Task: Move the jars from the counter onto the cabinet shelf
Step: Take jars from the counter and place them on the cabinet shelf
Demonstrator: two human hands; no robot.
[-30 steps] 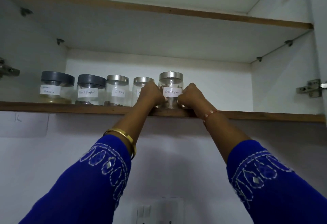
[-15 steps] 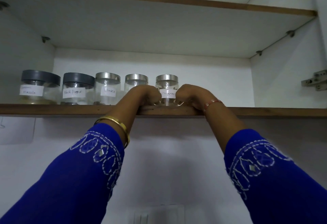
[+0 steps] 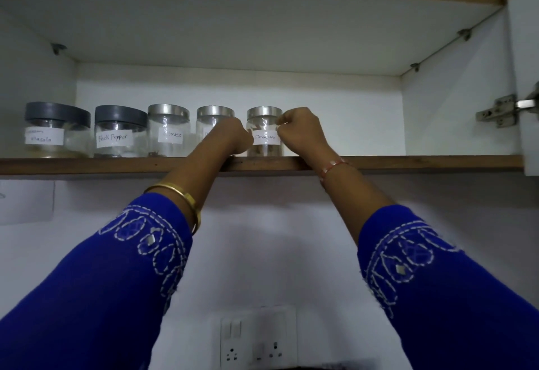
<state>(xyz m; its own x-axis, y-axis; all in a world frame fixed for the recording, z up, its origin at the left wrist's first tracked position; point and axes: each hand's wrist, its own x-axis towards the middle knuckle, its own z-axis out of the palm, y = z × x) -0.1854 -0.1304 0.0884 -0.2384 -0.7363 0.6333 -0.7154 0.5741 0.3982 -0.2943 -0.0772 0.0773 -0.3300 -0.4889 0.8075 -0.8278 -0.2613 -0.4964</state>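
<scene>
Closest in, a wall socket (image 3: 258, 343) sits at 6 o'clock. Up top, left hand (image 3: 233, 135) and right hand (image 3: 300, 131) flank the cinnamon jar (image 3: 264, 133), fingers curled; can't tell if they actually grip it. It stands on the cabinet shelf (image 3: 87, 164), last in a row of five jars. Looks nearly done, though the counter's out of sight. Door hinge (image 3: 498, 110) at 3 o'clock, well clear.

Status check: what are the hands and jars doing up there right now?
Left hand and right hand flank the cinnamon jar, grip unclear. Jar upright on shelf, last of five. Nothing in the way.
</scene>
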